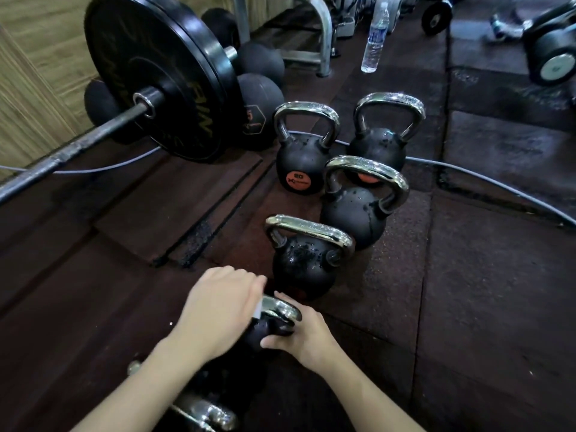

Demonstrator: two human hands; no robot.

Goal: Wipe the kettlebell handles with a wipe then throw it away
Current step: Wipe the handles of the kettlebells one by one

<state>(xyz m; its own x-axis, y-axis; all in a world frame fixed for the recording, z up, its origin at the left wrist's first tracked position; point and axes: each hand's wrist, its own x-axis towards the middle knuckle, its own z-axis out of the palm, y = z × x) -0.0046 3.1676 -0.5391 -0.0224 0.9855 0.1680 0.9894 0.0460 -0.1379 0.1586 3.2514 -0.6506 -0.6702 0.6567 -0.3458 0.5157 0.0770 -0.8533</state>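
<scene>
Several black kettlebells with chrome handles stand in a row on the dark rubber floor. The nearest one is under my hands. My left hand is wrapped over the left part of its chrome handle, pressing a white wipe whose edge peeks out below my fingers. My right hand braces the black body of this kettlebell on its right side. Behind it stand a wet kettlebell, another, and two at the back. Water drops show on their bodies.
A loaded barbell lies at the left with medicine balls behind it. A water bottle stands at the back. A grey cable crosses the floor. Another chrome handle lies between my forearms. Dumbbells sit far right.
</scene>
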